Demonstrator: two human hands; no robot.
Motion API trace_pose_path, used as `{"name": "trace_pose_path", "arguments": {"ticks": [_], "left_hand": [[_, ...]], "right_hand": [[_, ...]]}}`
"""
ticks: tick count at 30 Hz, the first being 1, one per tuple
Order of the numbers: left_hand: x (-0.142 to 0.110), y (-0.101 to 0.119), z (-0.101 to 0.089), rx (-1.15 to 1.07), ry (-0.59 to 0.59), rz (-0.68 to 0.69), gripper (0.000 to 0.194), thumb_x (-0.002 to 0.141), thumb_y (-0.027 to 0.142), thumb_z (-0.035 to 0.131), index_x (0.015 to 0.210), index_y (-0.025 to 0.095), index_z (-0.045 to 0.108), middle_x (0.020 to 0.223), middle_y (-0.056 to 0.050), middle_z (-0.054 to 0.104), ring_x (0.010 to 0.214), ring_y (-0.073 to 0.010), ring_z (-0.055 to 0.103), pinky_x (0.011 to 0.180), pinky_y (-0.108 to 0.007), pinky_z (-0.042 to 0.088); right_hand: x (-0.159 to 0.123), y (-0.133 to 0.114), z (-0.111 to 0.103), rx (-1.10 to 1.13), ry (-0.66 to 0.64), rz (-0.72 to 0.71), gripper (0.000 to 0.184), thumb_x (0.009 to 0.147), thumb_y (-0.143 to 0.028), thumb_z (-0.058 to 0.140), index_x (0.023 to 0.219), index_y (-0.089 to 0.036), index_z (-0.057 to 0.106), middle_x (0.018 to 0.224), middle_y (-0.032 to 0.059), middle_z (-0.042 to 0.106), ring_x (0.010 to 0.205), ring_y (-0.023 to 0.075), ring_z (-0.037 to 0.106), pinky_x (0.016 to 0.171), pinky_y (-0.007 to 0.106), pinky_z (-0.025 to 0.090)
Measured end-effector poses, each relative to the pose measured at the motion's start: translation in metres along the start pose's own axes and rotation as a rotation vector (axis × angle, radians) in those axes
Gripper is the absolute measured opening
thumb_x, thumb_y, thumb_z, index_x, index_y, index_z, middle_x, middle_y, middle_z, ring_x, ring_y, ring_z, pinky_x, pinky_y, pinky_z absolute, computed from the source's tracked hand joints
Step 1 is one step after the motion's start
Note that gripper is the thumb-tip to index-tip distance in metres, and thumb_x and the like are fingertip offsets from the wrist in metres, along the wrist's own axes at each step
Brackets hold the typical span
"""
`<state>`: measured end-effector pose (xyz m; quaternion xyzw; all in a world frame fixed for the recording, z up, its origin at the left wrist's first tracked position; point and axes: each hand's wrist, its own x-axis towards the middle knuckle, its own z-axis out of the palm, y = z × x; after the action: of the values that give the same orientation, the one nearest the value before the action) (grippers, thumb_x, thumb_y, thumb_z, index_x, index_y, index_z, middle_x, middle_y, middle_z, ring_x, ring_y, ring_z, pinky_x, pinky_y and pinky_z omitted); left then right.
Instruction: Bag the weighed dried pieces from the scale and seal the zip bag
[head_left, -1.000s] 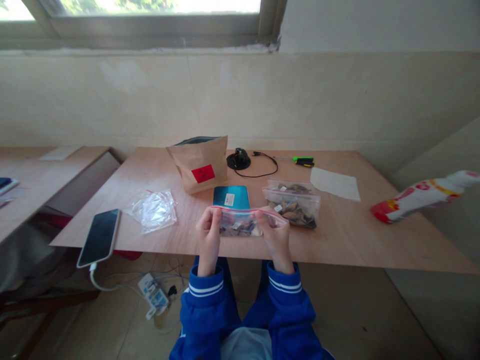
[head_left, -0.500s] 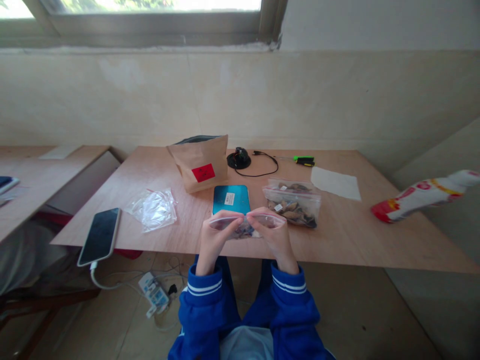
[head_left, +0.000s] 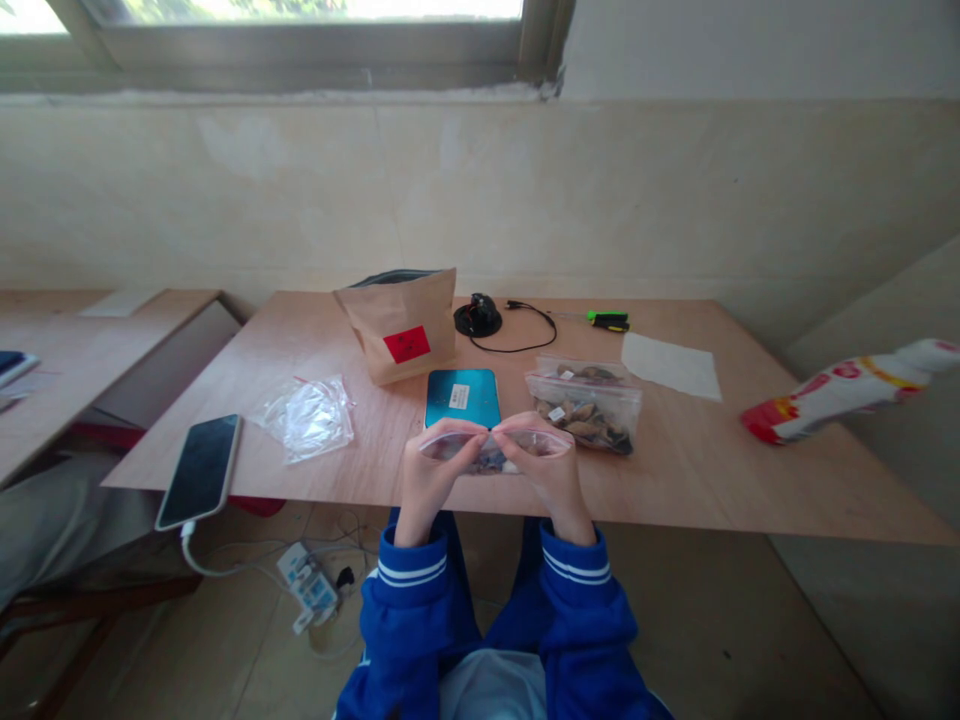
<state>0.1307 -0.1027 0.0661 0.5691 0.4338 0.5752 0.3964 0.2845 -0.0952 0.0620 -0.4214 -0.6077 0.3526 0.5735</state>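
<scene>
Between my two hands a clear zip bag is held by its top edge, over the near part of the table. My left hand pinches the left side of the rim, and my right hand pinches the right side, with thumbs and fingertips almost meeting in the middle. Small mixed bits show inside the bag, too blurred to name. Just beyond lies a teal square box with a white label. Filled zip bags of brown dried pieces rest to the right of my right hand.
A brown paper pouch stands at the back left, beside a black round device with a cable. Clear empty bags and a phone lie left. Screwdrivers, white paper and a red-white bottle are right.
Almost nothing differs. Both hands keep their pinch on the zip bag's rim in the same place. Grey cloth at the far left edge has shifted slightly.
</scene>
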Motion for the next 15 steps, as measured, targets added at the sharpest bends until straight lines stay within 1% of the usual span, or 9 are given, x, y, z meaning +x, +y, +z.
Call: {"name": "trace_pose_path", "arguments": {"ticks": [3, 6, 9, 11, 13, 15], "left_hand": [[0.001, -0.001, 0.002, 0.02, 0.028, 0.03, 0.011, 0.079, 0.027, 0.071, 0.082, 0.017, 0.071, 0.08, -0.003, 0.073, 0.074, -0.0136, 0.069, 0.069, -0.023, 0.056], [0.003, 0.0, 0.001, 0.041, 0.046, 0.014, 0.013, 0.079, 0.03, 0.071, 0.082, 0.017, 0.072, 0.08, -0.003, 0.073, 0.075, -0.0145, 0.069, 0.069, -0.024, 0.056], [0.005, 0.001, -0.004, 0.046, 0.049, -0.026, 0.015, 0.08, 0.032, 0.07, 0.083, 0.018, 0.071, 0.08, -0.003, 0.073, 0.076, -0.015, 0.069, 0.07, -0.024, 0.055], [0.005, 0.001, -0.008, 0.022, 0.064, -0.072, 0.018, 0.08, 0.035, 0.069, 0.083, 0.018, 0.07, 0.078, -0.003, 0.073, 0.073, -0.0149, 0.069, 0.066, -0.023, 0.054], [0.005, 0.0, -0.012, -0.014, 0.096, -0.12, 0.021, 0.08, 0.038, 0.069, 0.082, 0.017, 0.068, 0.074, -0.003, 0.072, 0.068, -0.0148, 0.069, 0.061, -0.023, 0.053], [0.005, -0.001, -0.015, -0.035, 0.114, -0.139, 0.024, 0.08, 0.04, 0.068, 0.081, 0.016, 0.066, 0.073, -0.003, 0.072, 0.066, -0.0148, 0.068, 0.059, -0.023, 0.052]], "right_hand": [[0.0, -0.001, 0.002, -0.009, 0.016, -0.005, 0.007, 0.081, -0.028, 0.069, 0.078, -0.022, 0.072, 0.079, 0.0024, 0.07, 0.079, 0.0182, 0.066, 0.075, 0.031, 0.052], [0.0, -0.002, 0.003, 0.011, 0.018, 0.037, 0.01, 0.082, -0.031, 0.068, 0.081, -0.022, 0.073, 0.084, 0.003, 0.072, 0.083, 0.0185, 0.067, 0.078, 0.031, 0.052], [0.001, -0.001, -0.001, 0.049, 0.018, 0.137, 0.015, 0.082, -0.036, 0.068, 0.085, -0.022, 0.074, 0.087, 0.0035, 0.073, 0.08, 0.0179, 0.067, 0.074, 0.029, 0.053], [0.001, 0.001, -0.006, 0.066, 0.037, 0.203, 0.019, 0.08, -0.039, 0.07, 0.084, -0.021, 0.073, 0.083, 0.0033, 0.073, 0.075, 0.0175, 0.068, 0.069, 0.028, 0.052], [0.002, 0.004, -0.011, 0.056, 0.066, 0.223, 0.02, 0.079, -0.04, 0.07, 0.081, -0.02, 0.072, 0.077, 0.0028, 0.073, 0.074, 0.0176, 0.068, 0.071, 0.028, 0.053], [0.002, 0.007, -0.016, 0.019, 0.087, 0.202, 0.021, 0.079, -0.04, 0.07, 0.078, -0.02, 0.071, 0.076, 0.0029, 0.073, 0.077, 0.0184, 0.068, 0.075, 0.029, 0.052]]}}
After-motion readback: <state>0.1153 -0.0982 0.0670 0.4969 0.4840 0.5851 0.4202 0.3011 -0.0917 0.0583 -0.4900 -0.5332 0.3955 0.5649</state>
